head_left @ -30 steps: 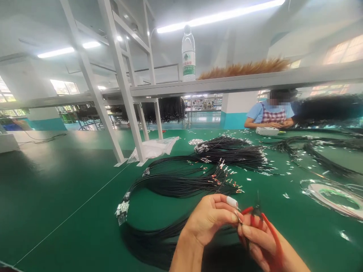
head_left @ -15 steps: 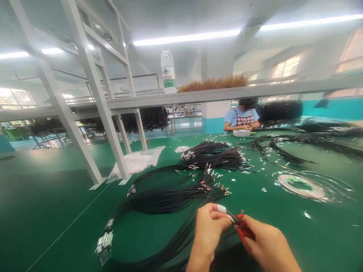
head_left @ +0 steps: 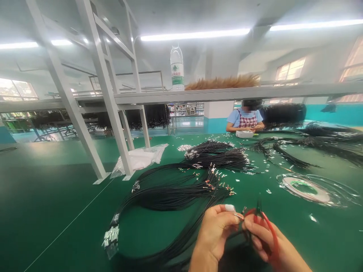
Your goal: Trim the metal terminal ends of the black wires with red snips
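Observation:
My left hand [head_left: 214, 230], a white wrap on one fingertip, pinches the end of a black cable whose thin stripped wire [head_left: 239, 216] pokes out toward the right. Red-handled pliers [head_left: 271, 226] rest in my right hand [head_left: 262, 236], their dark jaws pointing up and away. The thumb and fingertips of that hand meet at the wire end, close to my left fingertips. Just beyond my hands lies a bundle of black cables [head_left: 167, 196] with white and orange-red wire ends. Part of the held cable is hidden by my hands.
A second cable pile [head_left: 218, 155] lies farther back on the green table [head_left: 70, 204]. A wire coil [head_left: 309, 189] is at the right, a plastic bag [head_left: 141, 160] by the rack's posts [head_left: 110, 98]. Across the table sits a person [head_left: 246, 118]. A bottle [head_left: 177, 71] stands on the shelf.
The pliers have come away from the wire and turned upward in my right hand, whose fingertips are now at the wire end. My view has shifted slightly left.

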Motion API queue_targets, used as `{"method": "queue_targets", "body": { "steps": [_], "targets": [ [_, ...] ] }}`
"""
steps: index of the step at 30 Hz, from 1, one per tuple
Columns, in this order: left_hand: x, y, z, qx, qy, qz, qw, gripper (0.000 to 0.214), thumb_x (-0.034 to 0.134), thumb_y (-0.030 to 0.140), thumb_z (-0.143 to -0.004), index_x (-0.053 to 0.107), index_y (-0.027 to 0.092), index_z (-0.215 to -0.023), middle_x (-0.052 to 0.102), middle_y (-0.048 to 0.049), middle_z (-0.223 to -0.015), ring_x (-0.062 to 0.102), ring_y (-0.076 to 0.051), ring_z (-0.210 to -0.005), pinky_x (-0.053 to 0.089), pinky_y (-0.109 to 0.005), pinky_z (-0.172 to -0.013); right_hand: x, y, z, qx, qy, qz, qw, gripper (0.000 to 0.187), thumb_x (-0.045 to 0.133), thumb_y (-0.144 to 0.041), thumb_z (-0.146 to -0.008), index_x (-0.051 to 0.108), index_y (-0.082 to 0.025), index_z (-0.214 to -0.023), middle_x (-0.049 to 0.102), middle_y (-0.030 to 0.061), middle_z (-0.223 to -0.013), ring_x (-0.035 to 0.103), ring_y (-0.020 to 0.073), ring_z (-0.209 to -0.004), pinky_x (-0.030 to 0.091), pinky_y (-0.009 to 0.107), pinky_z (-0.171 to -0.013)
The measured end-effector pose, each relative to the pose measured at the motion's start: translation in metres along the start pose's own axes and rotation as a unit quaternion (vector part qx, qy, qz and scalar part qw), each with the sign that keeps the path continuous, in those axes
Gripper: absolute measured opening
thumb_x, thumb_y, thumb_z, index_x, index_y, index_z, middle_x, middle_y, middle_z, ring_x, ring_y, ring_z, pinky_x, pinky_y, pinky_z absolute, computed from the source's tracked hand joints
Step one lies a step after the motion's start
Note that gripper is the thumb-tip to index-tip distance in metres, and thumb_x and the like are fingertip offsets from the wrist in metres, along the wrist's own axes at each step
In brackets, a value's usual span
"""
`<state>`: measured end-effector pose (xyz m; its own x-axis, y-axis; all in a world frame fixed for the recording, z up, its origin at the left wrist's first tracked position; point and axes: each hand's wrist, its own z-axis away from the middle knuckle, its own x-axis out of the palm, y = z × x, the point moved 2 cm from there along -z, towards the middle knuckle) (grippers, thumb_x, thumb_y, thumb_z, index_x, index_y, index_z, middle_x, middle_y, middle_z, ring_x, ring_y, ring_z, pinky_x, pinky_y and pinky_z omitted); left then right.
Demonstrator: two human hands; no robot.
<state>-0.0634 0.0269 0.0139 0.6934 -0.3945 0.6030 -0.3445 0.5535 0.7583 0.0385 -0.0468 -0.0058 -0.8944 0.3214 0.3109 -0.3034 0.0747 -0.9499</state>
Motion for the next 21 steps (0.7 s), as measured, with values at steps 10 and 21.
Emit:
{"method": "queue_targets", "body": {
  "steps": [10, 21],
  "targets": [
    [0.0, 0.008, 0.007, 0.063, -0.1, -0.068, 0.991, 0.034, 0.076, 0.009, -0.056, 0.06, 0.009, -0.086, 0.069, -0.0081, -0.072, 0.061, -0.014, -0.063, 0.045, -0.027, -0.069, 0.006, 0.016, 0.003, 0.07, -0.117, -0.183, 0.974, 0.03, 0.075, -0.04, -0.075, 0.064, -0.013, -0.067, 0.031, -0.0103, -0.038, 0.016, -0.0006, -0.033, 0.015, 0.013, -0.036],
    [-0.004, 0.009, 0.003, 0.08, -0.109, -0.104, 0.985, 0.037, 0.07, 0.007, -0.063, 0.059, 0.01, -0.098, 0.066, -0.0076, -0.086, 0.06, -0.013, -0.072, 0.045, -0.027, -0.07, -0.006, 0.003, 0.011, 0.058, -0.014, 0.02, 0.998, 0.043, 0.072, -0.054, -0.071, 0.055, -0.016, -0.063, 0.043, -0.0067, -0.039, 0.031, 0.0035, -0.033, 0.02, 0.017, -0.038]
  ]
}}
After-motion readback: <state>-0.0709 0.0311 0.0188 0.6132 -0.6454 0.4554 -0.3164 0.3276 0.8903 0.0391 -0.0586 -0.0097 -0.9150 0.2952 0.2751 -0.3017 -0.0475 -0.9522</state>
